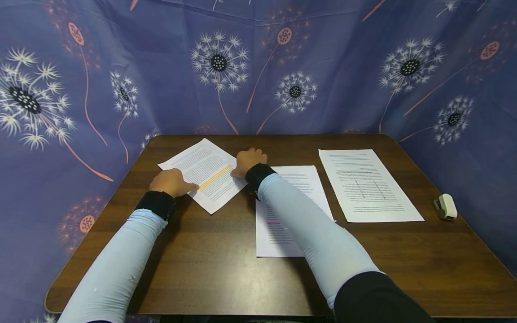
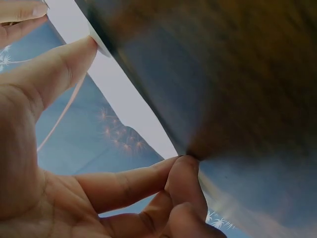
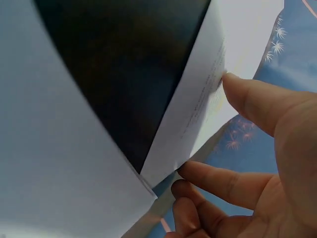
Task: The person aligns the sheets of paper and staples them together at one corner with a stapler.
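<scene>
A printed sheet of paper (image 1: 194, 157) with an orange highlighted band lies turned at an angle on the left of the table. My left hand (image 1: 169, 183) touches its left side, the thumb (image 2: 69, 59) on the sheet and the index fingertip at a corner in the left wrist view. On the opposite side, my right hand (image 1: 249, 161) rests thumb and index finger against the sheet's edge, as the right wrist view shows. Thumb and index stand apart on both hands. Partly beneath my right forearm lies a second printed sheet (image 1: 268, 242) with a pink highlighted line.
A third printed sheet (image 1: 363, 188), with two thin slanting lines drawn on it, lies on the right of the brown table (image 1: 202, 278). Near the right edge stands a small cream-coloured device (image 1: 447, 206), possibly a stapler. A blue dandelion-patterned cloth (image 1: 343, 67) hangs behind and beside the table.
</scene>
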{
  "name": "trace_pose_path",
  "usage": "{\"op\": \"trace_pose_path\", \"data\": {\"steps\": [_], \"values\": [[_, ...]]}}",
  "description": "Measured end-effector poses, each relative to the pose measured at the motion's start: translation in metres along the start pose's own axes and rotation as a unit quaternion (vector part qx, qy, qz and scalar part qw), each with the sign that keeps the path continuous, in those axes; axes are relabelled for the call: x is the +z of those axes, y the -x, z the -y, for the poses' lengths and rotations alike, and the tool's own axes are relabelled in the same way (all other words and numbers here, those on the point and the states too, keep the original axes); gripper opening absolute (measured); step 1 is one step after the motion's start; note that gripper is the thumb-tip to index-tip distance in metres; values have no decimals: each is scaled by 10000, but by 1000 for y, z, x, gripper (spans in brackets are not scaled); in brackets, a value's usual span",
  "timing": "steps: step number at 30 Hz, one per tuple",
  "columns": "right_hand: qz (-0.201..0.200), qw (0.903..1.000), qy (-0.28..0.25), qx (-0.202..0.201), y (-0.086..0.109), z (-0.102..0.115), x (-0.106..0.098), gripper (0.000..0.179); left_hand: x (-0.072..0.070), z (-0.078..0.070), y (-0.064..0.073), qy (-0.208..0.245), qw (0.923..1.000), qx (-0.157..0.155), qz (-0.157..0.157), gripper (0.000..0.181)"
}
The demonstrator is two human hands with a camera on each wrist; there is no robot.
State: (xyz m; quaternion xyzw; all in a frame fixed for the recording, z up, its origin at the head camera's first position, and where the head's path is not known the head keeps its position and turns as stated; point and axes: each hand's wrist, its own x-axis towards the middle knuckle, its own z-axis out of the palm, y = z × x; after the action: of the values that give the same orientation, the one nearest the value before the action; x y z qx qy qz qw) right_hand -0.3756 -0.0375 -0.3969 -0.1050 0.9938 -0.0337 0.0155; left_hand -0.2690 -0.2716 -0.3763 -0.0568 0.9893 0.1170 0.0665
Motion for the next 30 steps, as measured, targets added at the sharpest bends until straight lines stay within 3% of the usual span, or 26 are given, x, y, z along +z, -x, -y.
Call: {"op": "trace_pose_path", "data": {"steps": [11,24,30], "values": [[-144,9998,-101,52,-1,4,3,41,-2,1,2,95,9998,25,-144,59],[-283,9992,-264,-18,1,3,-5,26,-1,9,-9,355,9986,-137,-368,41],[-396,9987,-310,-93,3,3,-8,20,-6,9,-12,550,9959,-155,-708,38]]}}
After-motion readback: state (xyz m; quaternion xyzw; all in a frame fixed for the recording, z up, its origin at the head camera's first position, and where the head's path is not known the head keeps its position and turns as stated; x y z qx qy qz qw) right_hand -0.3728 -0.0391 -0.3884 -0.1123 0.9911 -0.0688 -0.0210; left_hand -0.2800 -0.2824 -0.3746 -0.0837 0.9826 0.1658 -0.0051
